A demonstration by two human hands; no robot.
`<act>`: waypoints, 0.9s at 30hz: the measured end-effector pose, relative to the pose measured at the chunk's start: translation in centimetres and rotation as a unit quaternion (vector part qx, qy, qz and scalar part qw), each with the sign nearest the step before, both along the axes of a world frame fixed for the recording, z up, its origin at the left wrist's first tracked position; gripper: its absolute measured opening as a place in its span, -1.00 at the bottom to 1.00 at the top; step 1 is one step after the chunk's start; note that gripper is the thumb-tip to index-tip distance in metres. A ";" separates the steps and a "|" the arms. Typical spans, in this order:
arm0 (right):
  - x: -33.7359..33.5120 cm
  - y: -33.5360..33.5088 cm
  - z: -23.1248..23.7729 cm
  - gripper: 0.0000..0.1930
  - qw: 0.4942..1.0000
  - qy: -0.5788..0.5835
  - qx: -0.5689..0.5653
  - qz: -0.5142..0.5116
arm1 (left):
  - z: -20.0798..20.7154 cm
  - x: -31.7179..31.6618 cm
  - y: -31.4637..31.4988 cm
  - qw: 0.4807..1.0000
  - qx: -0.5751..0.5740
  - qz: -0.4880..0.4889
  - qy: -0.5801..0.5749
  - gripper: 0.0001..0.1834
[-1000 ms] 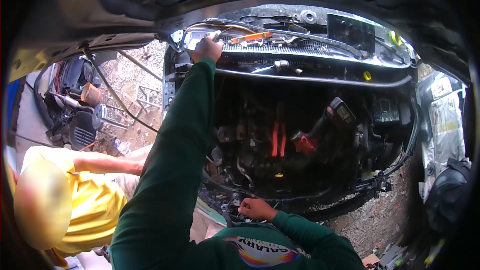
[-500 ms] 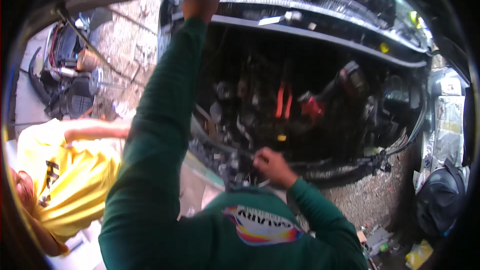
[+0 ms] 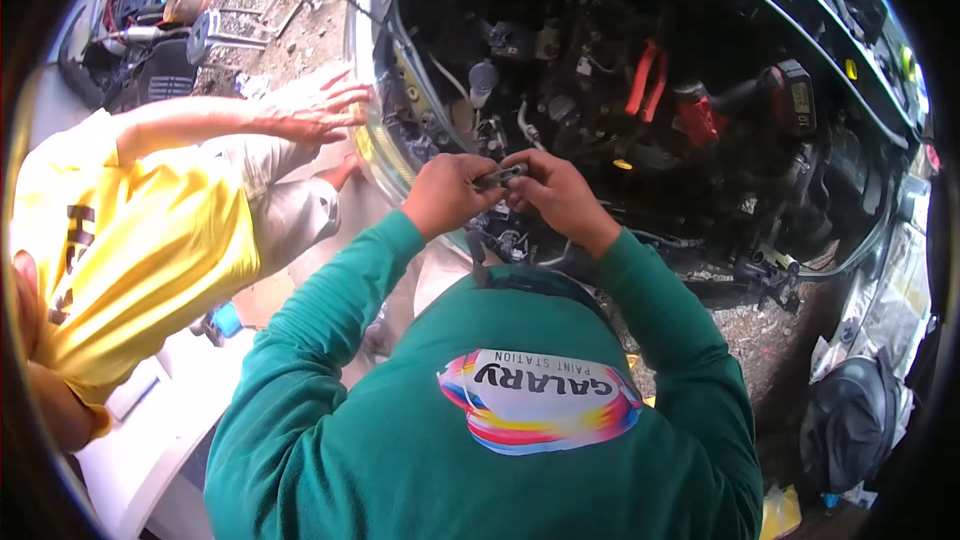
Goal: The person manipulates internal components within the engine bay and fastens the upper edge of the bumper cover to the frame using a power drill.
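Observation:
Close together over the near edge of the engine bay, my left hand (image 3: 440, 195) and my right hand (image 3: 565, 202) pinch a small grey metal piece (image 3: 499, 177) between their fingertips. It looks short and narrow with a hole near its right end; the fingers cover much of it, so its exact kind is unclear. Beyond my hands, in the bay, lie red-handled pliers (image 3: 648, 82). A red and black cordless power tool (image 3: 703, 112) rests to their right, its battery end pointing farther right.
At left, a person in a yellow shirt (image 3: 160, 230) holds a hand over the car's pale edge (image 3: 372, 130). Hoses and engine parts fill the dark bay (image 3: 565, 110). A black bag (image 3: 850, 420) sits at lower right; a white table (image 3: 165, 440) stands lower left.
My left hand has come back from the far front of the car to meet my right hand at the small metal piece. My view has shifted, and the other person's hand now shows.

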State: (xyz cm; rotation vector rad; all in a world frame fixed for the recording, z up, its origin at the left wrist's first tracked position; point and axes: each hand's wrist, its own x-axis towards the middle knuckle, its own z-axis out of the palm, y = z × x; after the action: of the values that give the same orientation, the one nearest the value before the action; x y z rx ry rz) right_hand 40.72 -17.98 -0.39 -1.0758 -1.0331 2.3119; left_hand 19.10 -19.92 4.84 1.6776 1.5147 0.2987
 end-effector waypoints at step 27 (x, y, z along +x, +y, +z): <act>-6.6 -6.1 -4.9 -0.80 0.873 -0.214 0.404 0.171 | -6.7 -5.2 -14.5 0.964 0.009 0.244 0.105 -0.40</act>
State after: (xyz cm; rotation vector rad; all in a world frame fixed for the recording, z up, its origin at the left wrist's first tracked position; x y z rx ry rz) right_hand 34.15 -24.12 -5.25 -1.0896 -2.2453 1.5395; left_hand 13.91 -34.41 -1.81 1.3614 2.0870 0.4028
